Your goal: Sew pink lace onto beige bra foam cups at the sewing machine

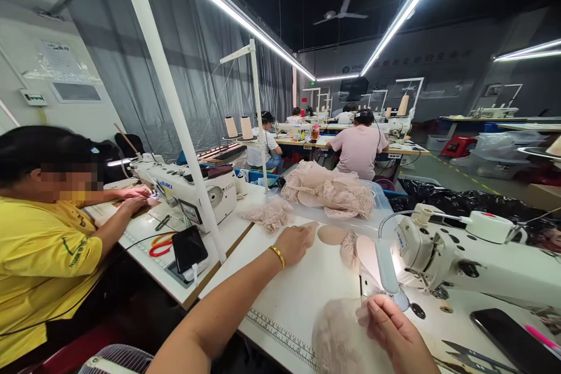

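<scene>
My left hand, with a gold bracelet at the wrist, reaches across the white table. Its fingers are closed on a small beige fabric piece. Just right of it lies an oval beige piece. My right hand pinches the edge of sheer beige fabric, which hangs over the table's front edge and is partly blurred. Beside the needle area of the sewing machine, beige lace and a smooth pale piece lie together.
Beige lace garments heap on a clear plastic bin, with a smaller lace pile nearer. At right are a black phone and thread snips. A co-worker in yellow sews at left, beyond a white post.
</scene>
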`<move>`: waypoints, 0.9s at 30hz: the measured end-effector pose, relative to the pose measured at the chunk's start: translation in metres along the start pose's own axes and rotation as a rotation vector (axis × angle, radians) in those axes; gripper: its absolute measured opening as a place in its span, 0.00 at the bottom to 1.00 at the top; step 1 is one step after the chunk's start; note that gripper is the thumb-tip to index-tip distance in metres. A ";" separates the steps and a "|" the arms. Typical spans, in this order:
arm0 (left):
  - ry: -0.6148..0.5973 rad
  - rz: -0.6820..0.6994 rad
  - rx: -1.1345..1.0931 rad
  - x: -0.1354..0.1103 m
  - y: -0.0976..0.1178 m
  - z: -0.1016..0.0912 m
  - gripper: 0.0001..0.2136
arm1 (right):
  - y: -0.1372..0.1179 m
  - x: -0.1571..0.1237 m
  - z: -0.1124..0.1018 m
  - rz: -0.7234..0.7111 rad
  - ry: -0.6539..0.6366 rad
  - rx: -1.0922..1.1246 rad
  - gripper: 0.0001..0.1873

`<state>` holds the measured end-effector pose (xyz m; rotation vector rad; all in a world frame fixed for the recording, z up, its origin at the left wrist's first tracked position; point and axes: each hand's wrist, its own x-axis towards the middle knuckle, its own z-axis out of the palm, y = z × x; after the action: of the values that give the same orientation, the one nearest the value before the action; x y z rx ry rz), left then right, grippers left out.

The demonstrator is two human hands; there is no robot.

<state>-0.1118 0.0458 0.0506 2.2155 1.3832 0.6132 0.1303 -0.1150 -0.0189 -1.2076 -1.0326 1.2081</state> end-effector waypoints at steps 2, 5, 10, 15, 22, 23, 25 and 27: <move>0.015 -0.017 0.023 0.011 -0.003 0.001 0.10 | 0.000 0.001 -0.002 0.029 0.006 0.042 0.28; 0.113 -0.030 -0.001 0.015 0.002 -0.004 0.06 | -0.004 0.000 -0.003 0.052 0.007 0.080 0.26; 0.271 -0.020 -0.182 -0.016 0.026 -0.022 0.08 | -0.011 -0.003 -0.002 0.076 -0.007 0.149 0.25; -0.055 -0.025 -0.608 -0.075 0.051 -0.018 0.17 | -0.012 -0.003 -0.004 0.087 -0.034 0.202 0.28; -0.369 -0.188 -0.872 -0.103 0.062 0.013 0.17 | -0.008 -0.002 -0.007 0.062 -0.081 0.170 0.35; -0.386 -0.190 -0.811 -0.103 0.062 0.015 0.15 | -0.010 -0.003 -0.007 0.055 -0.075 0.142 0.34; -0.385 -0.172 -0.623 -0.103 0.062 0.016 0.10 | -0.015 -0.006 -0.005 0.033 -0.056 0.070 0.30; -0.336 -0.137 -0.425 -0.104 0.064 0.015 0.07 | -0.020 -0.008 -0.003 0.000 -0.047 -0.007 0.27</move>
<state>-0.0988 -0.0760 0.0626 1.7718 1.1015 0.4149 0.1345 -0.1229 0.0006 -1.1898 -1.0718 1.2393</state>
